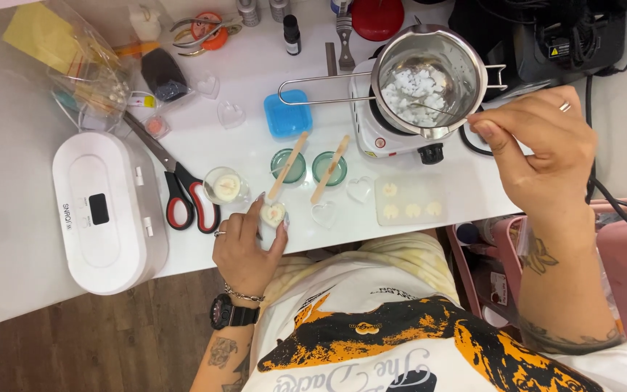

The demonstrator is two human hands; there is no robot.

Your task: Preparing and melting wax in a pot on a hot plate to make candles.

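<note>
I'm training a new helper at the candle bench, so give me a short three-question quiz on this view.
1. True or false: the metal pouring pot sits on the small white hot plate.
2. What does the left hand hold? A) scissors B) a small heart-shaped mould C) a blue box
3. How many round green tins carry a wooden stick laid across them?

Key
1. True; white wax chunks lie inside it.
2. B, the heart-shaped mould. The right hand pinches a thin stirring tool at the pot's rim.
3. Two green tins.
</note>
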